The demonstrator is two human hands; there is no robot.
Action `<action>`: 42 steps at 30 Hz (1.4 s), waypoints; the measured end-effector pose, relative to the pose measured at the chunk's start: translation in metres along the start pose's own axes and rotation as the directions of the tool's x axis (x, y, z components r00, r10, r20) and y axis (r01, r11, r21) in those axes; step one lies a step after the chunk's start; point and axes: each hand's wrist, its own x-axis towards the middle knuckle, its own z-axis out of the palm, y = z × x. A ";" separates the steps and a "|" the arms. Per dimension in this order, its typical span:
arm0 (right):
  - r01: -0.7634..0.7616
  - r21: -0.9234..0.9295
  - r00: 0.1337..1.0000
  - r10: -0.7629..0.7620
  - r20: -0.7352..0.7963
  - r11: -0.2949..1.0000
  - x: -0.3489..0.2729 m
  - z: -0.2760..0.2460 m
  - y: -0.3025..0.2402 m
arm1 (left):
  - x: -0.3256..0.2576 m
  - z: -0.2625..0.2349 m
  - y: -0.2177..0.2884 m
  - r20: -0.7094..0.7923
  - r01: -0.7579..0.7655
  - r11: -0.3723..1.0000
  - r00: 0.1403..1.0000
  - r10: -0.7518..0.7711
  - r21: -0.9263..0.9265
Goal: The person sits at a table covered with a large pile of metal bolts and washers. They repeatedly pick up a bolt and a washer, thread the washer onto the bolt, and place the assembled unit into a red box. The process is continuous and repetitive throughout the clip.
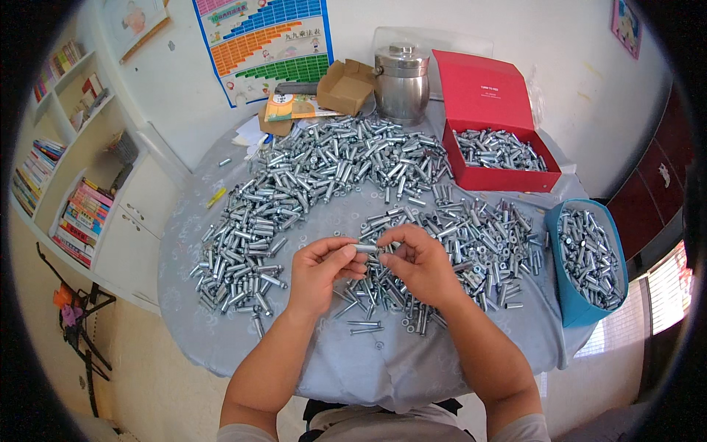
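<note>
Between my two hands, above the middle of the table, a silvery sleeve anchor bolt point(364, 249) lies roughly level. My left hand point(324, 269) pinches its left end between thumb and fingers. At the other end, the fingertips of my right hand point(420, 261) close on it; any small part there is hidden. Beneath and beside my right hand spreads a heap of loose metal sleeves, nuts and bolts point(486, 243). A larger pile of similar anchor bolts point(247, 247) curves from the left round to the back. Two thin bolts point(364, 328) lie near the front edge.
A red box point(501, 180) with its lid up holds anchors at the back right. The teal bin point(589, 317) at the right is full of them. Behind the pile stand a steel pot point(402, 81) and a cardboard box point(346, 87). A yellow pen-like object point(216, 197) lies far left.
</note>
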 end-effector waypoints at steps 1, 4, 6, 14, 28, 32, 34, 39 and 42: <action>0.070 -0.028 0.997 -0.071 -0.022 0.997 0.000 0.001 0.001 | 0.000 -0.001 -0.001 0.002 0.007 1.000 1.000 -0.007 -0.011; -0.054 0.063 0.998 0.057 -0.037 0.997 0.001 0.005 0.001 | 0.000 -0.005 -0.001 0.024 0.001 0.999 1.000 -0.001 -0.033; -0.030 -0.041 0.999 0.031 0.021 0.999 0.001 0.001 0.010 | -0.001 -0.005 -0.002 0.032 -0.007 0.999 0.999 0.008 -0.041; -0.012 -0.086 1.000 0.011 -0.010 0.996 -0.001 0.003 0.009 | 0.000 -0.009 -0.006 0.053 -0.009 0.992 0.998 0.016 -0.126; -0.017 -0.089 1.000 0.018 0.008 0.996 -0.001 0.004 0.003 | 0.000 -0.009 -0.014 0.067 0.011 0.993 0.998 -0.003 -0.119; 0.040 -0.091 0.999 -0.040 0.000 0.995 -0.001 0.002 0.001 | 0.000 -0.008 -0.013 0.078 0.008 0.993 0.997 0.001 -0.115; 0.032 -0.075 0.999 -0.031 0.005 0.997 -0.001 0.002 0.001 | 0.001 -0.009 -0.015 0.078 0.009 0.990 0.997 0.002 -0.140; 0.115 -0.144 0.993 -0.114 0.015 0.983 0.000 0.001 0.007 | 0.000 -0.008 -0.015 0.081 0.012 0.992 0.997 -0.002 -0.125; -0.012 -0.030 0.999 0.011 -0.049 0.999 -0.002 0.006 -0.004 | -0.001 -0.007 -0.014 0.091 0.020 0.990 0.996 -0.008 -0.137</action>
